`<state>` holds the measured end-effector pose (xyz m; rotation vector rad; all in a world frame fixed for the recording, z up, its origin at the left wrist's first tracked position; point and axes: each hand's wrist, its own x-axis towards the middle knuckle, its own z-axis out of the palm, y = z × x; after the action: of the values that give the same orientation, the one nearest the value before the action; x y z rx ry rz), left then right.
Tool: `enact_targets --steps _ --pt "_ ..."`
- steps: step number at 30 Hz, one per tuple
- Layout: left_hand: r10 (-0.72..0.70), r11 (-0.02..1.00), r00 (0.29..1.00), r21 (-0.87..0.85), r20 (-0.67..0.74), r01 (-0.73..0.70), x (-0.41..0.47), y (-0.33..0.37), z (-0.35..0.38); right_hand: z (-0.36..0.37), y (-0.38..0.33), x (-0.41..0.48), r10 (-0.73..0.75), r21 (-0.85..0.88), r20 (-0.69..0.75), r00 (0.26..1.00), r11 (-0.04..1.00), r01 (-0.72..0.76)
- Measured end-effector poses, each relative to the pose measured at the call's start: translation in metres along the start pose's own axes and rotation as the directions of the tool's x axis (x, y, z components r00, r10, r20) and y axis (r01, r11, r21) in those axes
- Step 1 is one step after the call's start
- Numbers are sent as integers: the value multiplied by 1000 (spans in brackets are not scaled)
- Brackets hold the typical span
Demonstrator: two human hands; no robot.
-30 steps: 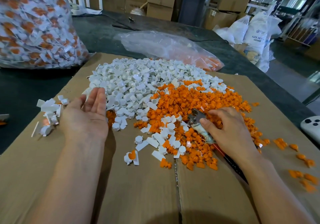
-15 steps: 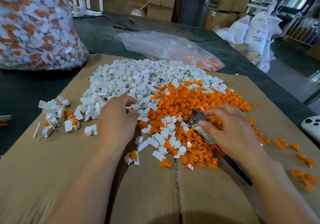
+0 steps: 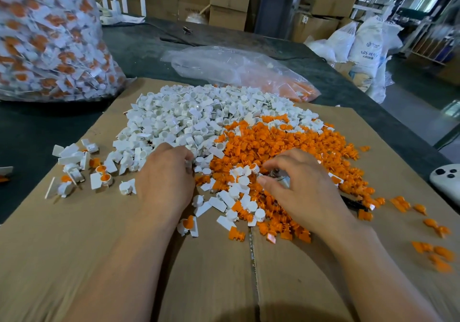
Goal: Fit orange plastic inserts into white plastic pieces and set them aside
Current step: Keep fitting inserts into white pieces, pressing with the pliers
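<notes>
Now left hand (image 3: 164, 181) curls into white pieces (image 3: 186, 117), right hand (image 3: 301, 187) grips metal tool (image 3: 282, 177).

Soft, even indoor light; faint shadow below the fingers (image 3: 278, 161). Far left of them the bag (image 3: 49, 38) blurs; edges bow.

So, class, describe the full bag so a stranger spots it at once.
Start at the brown cardboard sheet. Beyond its far left corner sits a bulging clear bag. Unlike the flatter bag to its right, it is packed with white-and-orange pieces.
</notes>
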<state>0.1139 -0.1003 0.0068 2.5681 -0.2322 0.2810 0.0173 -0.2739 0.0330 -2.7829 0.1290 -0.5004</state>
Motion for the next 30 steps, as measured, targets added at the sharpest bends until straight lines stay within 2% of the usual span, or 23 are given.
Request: enact_targets --steps 15,23,26,30 --pt "35 999 998 11 -43 -35 3 -2 4 3 -2 28 61 -15 68 996 998 -60" --pt "52 999 999 -2 -6 -52 3 -2 3 -2 4 41 90 2 64 994 996 -90" --pt "81 996 996 -32 23 -80 2 -1 3 4 1 39 91 59 34 995 994 -92" --pt "106 986 994 -128 -8 -106 1 1 4 13 1 32 80 80 54 995 993 -84"
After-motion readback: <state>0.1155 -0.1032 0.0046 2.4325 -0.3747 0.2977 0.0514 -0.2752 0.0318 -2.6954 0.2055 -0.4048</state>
